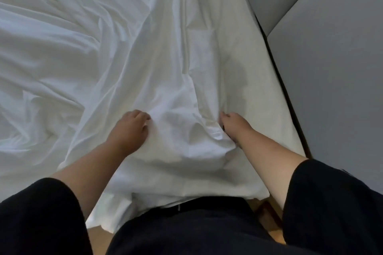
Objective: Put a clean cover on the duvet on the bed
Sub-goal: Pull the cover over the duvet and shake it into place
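Note:
A white duvet cover [161,64] lies rumpled across the bed, its near end hanging over the bed's edge against my body. My left hand [128,130] rests knuckles-up on the cloth with its fingers curled into a fold. About a hand's width to the right, my right hand [230,126] grips a bunched ridge of the same cloth, fingertips hidden in it. Between the two hands the fabric bulges up. I cannot tell the duvet from the cover among the white folds at the left [41,58].
A grey padded headboard [331,68] runs along the right side of the bed, with a dark gap [290,97] between it and the mattress. A strip of wooden floor [267,217] shows by my legs at the bottom.

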A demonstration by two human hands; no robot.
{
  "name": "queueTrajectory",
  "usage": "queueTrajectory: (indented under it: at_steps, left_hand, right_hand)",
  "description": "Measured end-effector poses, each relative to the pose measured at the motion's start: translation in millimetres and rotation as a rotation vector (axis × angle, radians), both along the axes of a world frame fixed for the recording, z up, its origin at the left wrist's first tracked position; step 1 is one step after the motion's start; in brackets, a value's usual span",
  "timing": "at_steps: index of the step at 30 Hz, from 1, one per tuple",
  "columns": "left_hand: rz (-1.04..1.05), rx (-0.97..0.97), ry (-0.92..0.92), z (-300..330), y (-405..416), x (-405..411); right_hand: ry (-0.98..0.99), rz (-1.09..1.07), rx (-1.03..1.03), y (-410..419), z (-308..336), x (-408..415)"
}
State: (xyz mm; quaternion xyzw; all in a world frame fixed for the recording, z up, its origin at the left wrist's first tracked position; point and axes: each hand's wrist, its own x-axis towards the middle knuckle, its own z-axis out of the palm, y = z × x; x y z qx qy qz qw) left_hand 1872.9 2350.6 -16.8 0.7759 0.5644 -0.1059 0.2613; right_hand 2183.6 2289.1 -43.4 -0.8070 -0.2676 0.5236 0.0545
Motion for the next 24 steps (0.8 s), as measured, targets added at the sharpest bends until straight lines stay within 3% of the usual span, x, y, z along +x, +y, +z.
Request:
queueTrajectory:
  at_steps: [5, 9, 11, 13, 17, 21, 24]
  left_hand:
    - [0.181, -0.212, -0.179, -31, 1, 92]
    - [0.397, -0.325, -0.200, -39, 10, 120]
    - [0.435, -0.290, -0.179, -26, 15, 121]
    - [0.449, -0.188, -0.213, -10, 20, 117]
    - [0.477, -0.114, -0.389, 33, 28, 116]
    - [0.584, -0.351, -0.323, 56, 36, 117]
    - [0.773, -0.446, -0.349, 55, 28, 115]
  right_hand:
    - [0.369, -0.450, -0.007, 8, -31, 9]
    - [0.103, -0.295, 0.287, 28, -33, 3]
    - [0.182, -0.323, 0.405, 35, -17, -7]
    - [0.435, -0.413, 0.462, 38, 3, -18]
    - [0.917, -0.555, 0.349, 43, 38, -35]
    - [1.177, -0.666, 0.091, 43, 55, -68]
    - [1.210, -0.688, 0.056, 42, 57, -89]
